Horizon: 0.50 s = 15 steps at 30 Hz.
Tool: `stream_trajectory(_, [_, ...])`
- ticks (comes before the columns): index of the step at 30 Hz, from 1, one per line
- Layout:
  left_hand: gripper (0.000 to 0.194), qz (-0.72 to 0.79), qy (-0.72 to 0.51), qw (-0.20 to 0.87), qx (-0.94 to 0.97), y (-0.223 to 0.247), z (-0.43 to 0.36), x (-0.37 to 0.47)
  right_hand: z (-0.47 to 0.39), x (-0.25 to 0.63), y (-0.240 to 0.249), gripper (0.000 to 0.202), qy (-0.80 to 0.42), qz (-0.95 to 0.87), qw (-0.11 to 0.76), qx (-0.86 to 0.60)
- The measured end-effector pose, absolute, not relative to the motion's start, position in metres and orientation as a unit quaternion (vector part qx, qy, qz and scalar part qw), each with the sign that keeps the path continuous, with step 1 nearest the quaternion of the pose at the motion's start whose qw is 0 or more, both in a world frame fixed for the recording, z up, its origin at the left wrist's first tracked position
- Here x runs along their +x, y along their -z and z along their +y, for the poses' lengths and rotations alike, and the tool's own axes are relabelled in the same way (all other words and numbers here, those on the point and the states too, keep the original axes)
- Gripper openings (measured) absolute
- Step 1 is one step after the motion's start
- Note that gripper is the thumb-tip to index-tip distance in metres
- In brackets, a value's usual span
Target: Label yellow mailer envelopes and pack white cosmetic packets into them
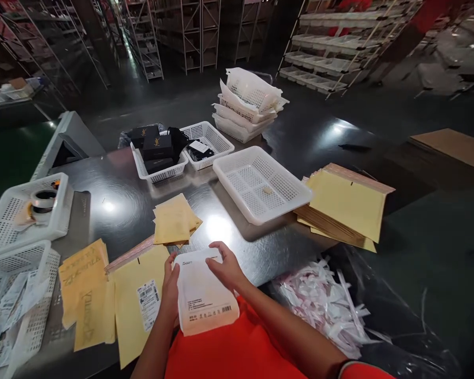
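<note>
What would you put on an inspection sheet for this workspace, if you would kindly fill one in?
Surface: metal table, shiny, with bright reflections.
Work items: white printed packet, held in both hands; yellow mailer with a barcode label, lying to its left.
Clutter: heap of pale strips at the right; black boxes in a white basket; stacked baskets at the back.
Left hand: grips the packet's left edge, thumb at the upper corner.
Right hand: holds the packet's upper right, thumb on its front.
Cables: nothing seen.
Surroundings: metal racks beyond the table; shelving with white bins at the upper right.
</note>
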<state>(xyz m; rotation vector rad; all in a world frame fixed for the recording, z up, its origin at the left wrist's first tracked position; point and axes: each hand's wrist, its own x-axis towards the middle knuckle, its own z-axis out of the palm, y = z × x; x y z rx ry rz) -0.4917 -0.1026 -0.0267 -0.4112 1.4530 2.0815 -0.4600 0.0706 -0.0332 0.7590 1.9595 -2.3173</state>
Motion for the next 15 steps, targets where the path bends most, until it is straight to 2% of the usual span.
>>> stream_trajectory(4, [0.068, 0.465, -0.771, 0.385, -0.201, 0.030, -0.108, -0.472, 0.072, -0.455, 0.044, 0.041, 0.712, 0.649, -0.015, 0.267])
stream_trajectory(10, [0.086, 0.496, -0.738, 0.378, -0.256, 0.043, -0.101, -0.470, 0.078, -0.464, 0.048, 0.041, 0.656, 0.716, -0.015, 0.237])
stream_trajectory(13, [0.086, 0.534, -0.712, 0.366, -0.271, 0.050, -0.097, -0.481, 0.132, -0.504, 0.038, 0.044, 0.532, 0.813, -0.046, 0.231])
stream_trajectory(15, [0.078, 0.599, -0.686, 0.322, -0.259, 0.052, -0.096, -0.492, 0.195, -0.537, 0.030, 0.036, 0.426, 0.853, -0.079, 0.292])
